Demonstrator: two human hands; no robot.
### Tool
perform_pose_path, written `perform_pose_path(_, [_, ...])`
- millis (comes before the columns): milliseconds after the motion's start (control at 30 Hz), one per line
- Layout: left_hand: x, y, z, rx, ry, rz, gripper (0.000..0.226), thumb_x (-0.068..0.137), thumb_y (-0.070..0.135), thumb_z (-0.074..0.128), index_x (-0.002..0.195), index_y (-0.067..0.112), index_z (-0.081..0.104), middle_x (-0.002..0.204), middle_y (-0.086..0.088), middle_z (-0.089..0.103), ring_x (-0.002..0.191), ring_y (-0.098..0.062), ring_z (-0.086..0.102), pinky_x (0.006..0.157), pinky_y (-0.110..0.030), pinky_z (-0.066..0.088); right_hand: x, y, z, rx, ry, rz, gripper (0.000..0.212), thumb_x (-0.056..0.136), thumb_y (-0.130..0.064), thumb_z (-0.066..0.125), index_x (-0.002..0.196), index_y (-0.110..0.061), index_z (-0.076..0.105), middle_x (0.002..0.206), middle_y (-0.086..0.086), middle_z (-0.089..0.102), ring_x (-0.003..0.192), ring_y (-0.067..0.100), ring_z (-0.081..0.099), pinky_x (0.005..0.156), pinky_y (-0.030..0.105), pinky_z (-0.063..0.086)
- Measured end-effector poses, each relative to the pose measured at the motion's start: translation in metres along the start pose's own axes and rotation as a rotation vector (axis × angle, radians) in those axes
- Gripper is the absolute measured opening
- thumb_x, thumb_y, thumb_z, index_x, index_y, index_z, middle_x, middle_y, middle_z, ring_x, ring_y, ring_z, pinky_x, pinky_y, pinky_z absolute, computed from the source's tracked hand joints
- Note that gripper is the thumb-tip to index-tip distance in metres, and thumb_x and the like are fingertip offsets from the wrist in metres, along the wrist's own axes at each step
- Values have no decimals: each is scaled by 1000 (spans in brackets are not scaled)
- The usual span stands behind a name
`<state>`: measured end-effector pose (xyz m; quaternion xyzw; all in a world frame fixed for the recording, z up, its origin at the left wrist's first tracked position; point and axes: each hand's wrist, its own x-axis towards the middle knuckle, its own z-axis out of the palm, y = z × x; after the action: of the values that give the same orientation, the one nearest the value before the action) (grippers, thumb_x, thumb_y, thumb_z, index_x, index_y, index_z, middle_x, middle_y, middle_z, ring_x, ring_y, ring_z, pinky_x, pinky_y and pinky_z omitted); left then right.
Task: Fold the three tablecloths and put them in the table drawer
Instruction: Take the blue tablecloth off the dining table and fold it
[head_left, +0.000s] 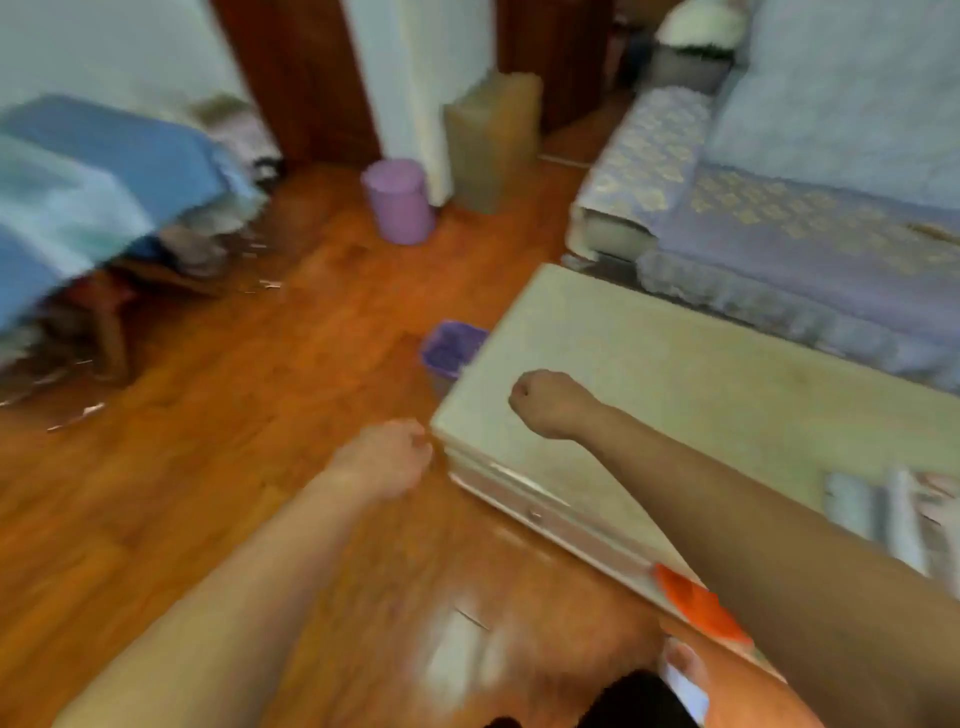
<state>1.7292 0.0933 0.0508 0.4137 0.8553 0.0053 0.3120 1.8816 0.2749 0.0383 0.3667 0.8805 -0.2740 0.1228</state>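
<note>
A pale low table (675, 364) stands at the right, its front face showing a drawer front with a small knob (535, 515); the drawer looks closed. My right hand (550, 402) hovers over the table's near corner with fingers curled, holding nothing. My left hand (387, 457) is just left of that corner, above the wooden floor, fingers curled and empty. At the far left, blue and light-teal cloths (88, 192) drape over furniture. A folded pale cloth (893, 512) lies at the table's right end. The view is blurred by motion.
A sofa with a lilac patterned cover (779, 218) runs behind the table. A purple bin (399, 208) and a tan box (491, 140) stand near the wall. A small purple basket (451, 348) sits by the table's far corner. An orange item (696, 603) lies near the table's front edge.
</note>
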Motion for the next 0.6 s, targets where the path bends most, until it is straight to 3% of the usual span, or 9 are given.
perform_pose_path(67, [-50, -84, -53, -88, 151, -131, 44, 100, 46, 46, 139, 28, 57, 143, -1, 60, 130, -28, 56, 108, -38, 46, 14, -116, -4, -12, -29, -143, 52, 97, -43, 35, 118, -8, 67, 121, 14, 65, 117, 33, 60, 97, 41, 48])
perform_pose_path(167, [-129, -192, -123, -203, 375, -320, 39, 102, 44, 50, 136, 28, 60, 139, 0, 62, 127, -25, 57, 104, -36, 46, 18, -270, -9, -105, -53, -311, 39, 100, -38, 45, 115, -10, 68, 121, 13, 67, 115, 34, 61, 88, 33, 48])
perform_pose_path(267, [-191, -278, -170, -322, 542, -431, 32, 101, 43, 51, 128, 30, 64, 131, 3, 65, 116, -22, 60, 100, -37, 49, 24, -387, -15, -128, -33, -433, 37, 98, -40, 48, 118, -17, 69, 127, 9, 67, 117, 32, 60, 96, 35, 50])
perform_pose_path(467, [-241, -411, -206, -480, 687, -590, 21, 101, 39, 55, 116, 31, 68, 119, 6, 66, 105, -15, 58, 94, -34, 49, 57, -556, 1, -180, -83, -599, 40, 101, -40, 50, 127, -14, 67, 133, 9, 64, 121, 30, 59, 103, 36, 47])
perform_pose_path(600, [-226, -493, -240, -562, 743, -641, 14, 99, 36, 57, 98, 32, 70, 103, 9, 71, 103, -17, 65, 93, -38, 53, 119, -637, 20, -194, -140, -621, 38, 102, -36, 51, 124, -10, 66, 113, 9, 70, 93, 26, 70, 89, 38, 57])
